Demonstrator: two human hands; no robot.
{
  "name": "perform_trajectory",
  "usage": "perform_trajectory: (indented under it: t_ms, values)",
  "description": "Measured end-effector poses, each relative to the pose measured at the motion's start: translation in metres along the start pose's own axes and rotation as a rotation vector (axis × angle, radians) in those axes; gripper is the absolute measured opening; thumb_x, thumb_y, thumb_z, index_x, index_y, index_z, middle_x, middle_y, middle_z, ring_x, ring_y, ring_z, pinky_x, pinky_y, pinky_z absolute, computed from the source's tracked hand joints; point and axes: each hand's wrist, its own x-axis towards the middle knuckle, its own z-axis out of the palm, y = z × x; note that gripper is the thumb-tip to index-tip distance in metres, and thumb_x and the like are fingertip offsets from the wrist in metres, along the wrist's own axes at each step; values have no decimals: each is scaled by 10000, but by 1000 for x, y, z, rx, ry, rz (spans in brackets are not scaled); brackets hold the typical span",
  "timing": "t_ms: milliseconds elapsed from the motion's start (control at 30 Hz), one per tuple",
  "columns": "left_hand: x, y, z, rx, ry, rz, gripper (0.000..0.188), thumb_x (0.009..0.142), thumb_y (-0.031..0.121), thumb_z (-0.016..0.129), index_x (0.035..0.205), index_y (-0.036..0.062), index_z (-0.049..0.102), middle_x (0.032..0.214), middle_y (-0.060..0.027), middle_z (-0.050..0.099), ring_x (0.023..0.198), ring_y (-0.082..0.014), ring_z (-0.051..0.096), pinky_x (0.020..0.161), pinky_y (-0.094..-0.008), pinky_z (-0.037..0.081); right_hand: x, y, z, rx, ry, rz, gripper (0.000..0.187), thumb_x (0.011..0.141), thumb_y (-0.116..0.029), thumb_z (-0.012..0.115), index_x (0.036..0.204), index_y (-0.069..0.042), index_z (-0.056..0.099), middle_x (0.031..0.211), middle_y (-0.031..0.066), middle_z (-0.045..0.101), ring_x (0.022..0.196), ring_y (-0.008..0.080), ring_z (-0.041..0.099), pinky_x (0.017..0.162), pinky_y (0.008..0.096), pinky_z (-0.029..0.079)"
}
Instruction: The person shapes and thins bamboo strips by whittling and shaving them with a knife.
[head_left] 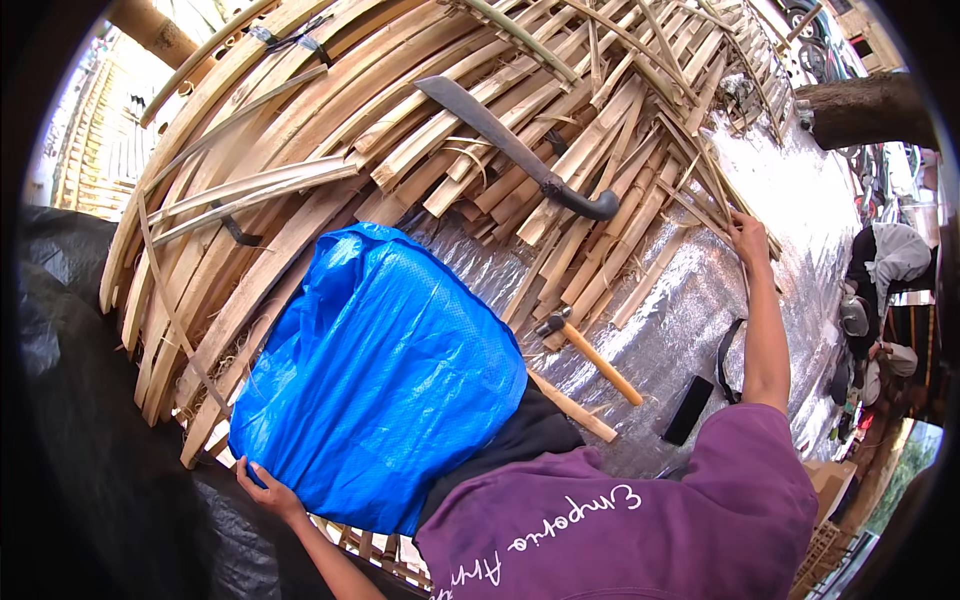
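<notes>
A blue plastic tarp (380,370) lies over my lap. My left hand (268,490) is at its lower left edge, with thumb and fingers apart and nothing visible between them. At the far right my right hand (748,240) closes around a thin bamboo strip (705,205) at the edge of the pile. A machete (490,130) with a dark curved handle rests across the split bamboo pieces (600,150). Between my arms, a hammer (590,355) with a wooden handle lies on the silvery sheet (640,345), its head near the bamboo ends.
Long curved wooden slats (250,130) fill the left. A black phone (688,410) lies on the sheet near my right arm. Black plastic sheeting (90,400) hangs at the left edge. A thick log (865,110) and a person (890,260) appear at the right rim.
</notes>
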Motion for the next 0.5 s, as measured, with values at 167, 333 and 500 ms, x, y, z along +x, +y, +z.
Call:
perform_trajectory:
  t_ms: [167, 333, 500]
  values:
    - [-1, 9, 8, -8, 45, 11, 295, 981, 129, 491, 1222, -33, 545, 1225, -183, 578, 1165, -325, 532, 1044, -406, 374, 4, -16, -49, 333, 173, -221, 318, 920, -181, 611, 1203, -38, 641, 953, 187, 680, 880, 288, 677, 775, 359, 509]
    - [6, 22, 10, -24, 68, 17, 297, 955, 90, 522, 1225, -33, 543, 1228, -179, 578, 1168, -317, 529, 1050, -410, 371, 24, -60, -99, 374, 385, -411, 313, 963, -167, 577, 1243, -32, 619, 806, 112, 635, 729, 178, 584, 700, 314, 467]
    - [7, 42, 5, -189, 117, -28, 300, 947, 64, 528, 1239, -6, 537, 1249, -133, 571, 1196, -266, 514, 1050, -405, 368, -3, -177, -149, 742, -131, -467, 331, 969, -200, 609, 1228, 6, 617, 728, -31, 569, 669, 37, 479, 587, 195, 384]
